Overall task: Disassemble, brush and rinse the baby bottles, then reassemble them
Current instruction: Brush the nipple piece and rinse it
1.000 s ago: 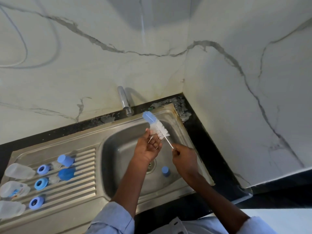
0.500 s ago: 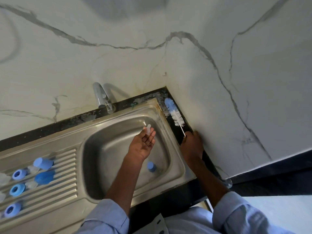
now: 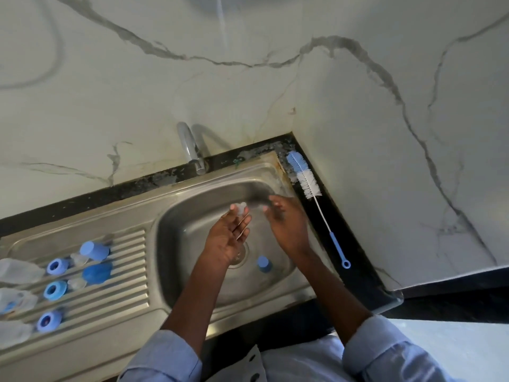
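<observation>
Over the steel sink basin [image 3: 198,216], my left hand [image 3: 227,238] pinches a small clear teat [image 3: 241,208] at its fingertips. My right hand [image 3: 286,224] hovers just right of it with fingers loosely bent, holding nothing. The bottle brush [image 3: 309,186] lies on the dark counter strip right of the sink, bristles toward the back corner. A blue cap [image 3: 264,263] stands in the basin near the drain. On the drainboard at left lie clear bottles [image 3: 19,271], blue collar rings [image 3: 55,290], clear teats [image 3: 78,259] and blue caps [image 3: 95,250].
The chrome tap [image 3: 190,147] rises behind the basin against the marble wall. A second marble wall closes the right side beyond the black counter [image 3: 366,282]. The drainboard ridges [image 3: 126,271] run between the parts and the basin.
My right hand let go of the brush, which now lies on the counter, and moved back over the basin beside my left hand. My left hand keeps the teat.
</observation>
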Motion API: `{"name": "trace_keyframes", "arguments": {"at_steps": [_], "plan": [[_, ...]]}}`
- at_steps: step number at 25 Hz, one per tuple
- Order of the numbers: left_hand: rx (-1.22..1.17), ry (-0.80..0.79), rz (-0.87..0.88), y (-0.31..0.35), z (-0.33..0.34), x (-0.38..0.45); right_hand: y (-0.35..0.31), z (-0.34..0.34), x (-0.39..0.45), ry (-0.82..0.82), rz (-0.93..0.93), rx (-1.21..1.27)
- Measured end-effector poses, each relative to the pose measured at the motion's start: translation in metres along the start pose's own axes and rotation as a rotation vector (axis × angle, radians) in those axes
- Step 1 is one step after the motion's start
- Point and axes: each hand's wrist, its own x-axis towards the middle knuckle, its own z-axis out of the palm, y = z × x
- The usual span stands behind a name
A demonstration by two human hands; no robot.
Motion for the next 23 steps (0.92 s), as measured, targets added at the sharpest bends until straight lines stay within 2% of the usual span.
{"name": "trace_keyframes", "arguments": {"at_steps": [2, 4, 10, 14, 17, 20, 23], "plan": [[-0.048, 0.026, -0.014, 0.014, -0.010, 0.000, -0.027, 0.029, 0.004, -0.198, 0.071, 0.162], [-0.089, 0.051, -0.038, 0.029, -0.021, 0.003, -0.045, 0.056, 0.009, -0.274, 0.058, 0.189], [-0.079, 0.008, -0.070, 0.066, -0.048, 0.025, -0.065, 0.110, 0.033, -0.211, 0.143, 0.318], [0.034, 0.109, 0.045, 0.084, -0.051, 0.055, -0.067, 0.131, 0.058, -0.151, 0.172, 0.337], [0.284, 0.289, 0.310, 0.109, -0.044, 0.084, -0.067, 0.138, 0.074, -0.105, 0.142, 0.292], [0.646, 0.308, 0.601, 0.142, -0.032, 0.110, -0.068, 0.143, 0.085, -0.121, 0.147, 0.289], [1.029, 0.363, 0.733, 0.157, -0.029, 0.131, -0.066, 0.146, 0.088, -0.176, 0.282, 0.428]]}}
